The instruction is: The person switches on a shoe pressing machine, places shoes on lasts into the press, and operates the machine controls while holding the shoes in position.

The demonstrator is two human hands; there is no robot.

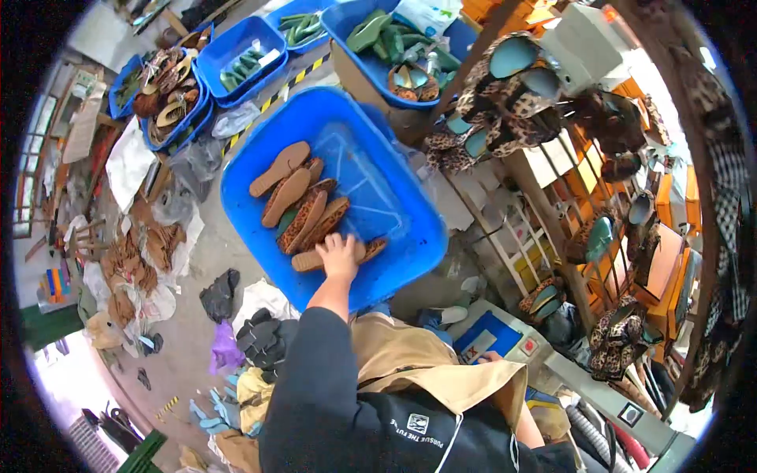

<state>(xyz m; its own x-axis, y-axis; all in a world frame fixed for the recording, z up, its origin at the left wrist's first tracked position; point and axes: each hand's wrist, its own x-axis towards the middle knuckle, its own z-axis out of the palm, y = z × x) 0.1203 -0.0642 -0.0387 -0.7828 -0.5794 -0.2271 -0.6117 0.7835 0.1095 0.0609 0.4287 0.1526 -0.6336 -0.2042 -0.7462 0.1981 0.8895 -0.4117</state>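
Inside a large blue plastic bin [394, 272], my left hand [339, 255] has its fingers over a flat shoe [307, 262] that lies with its tan sole up. Just beyond that hand, several more leopard-print shoes [285, 197] with tan soles lean against one another along the bin's left side. My right hand [490, 358] is low beside my body, by a blue panel on a grey machine [489, 335]. The tan apron covers most of it, so its fingers are hidden.
Blue bins of green shoe lasts [386, 39] and shoes [169, 110] stand behind. A rack [544, 197] holding leopard-print shoes [505, 87] rises at right. Plastic bags [197, 169], brown scraps [130, 260] and dark pieces [264, 339] lie on the floor at left.
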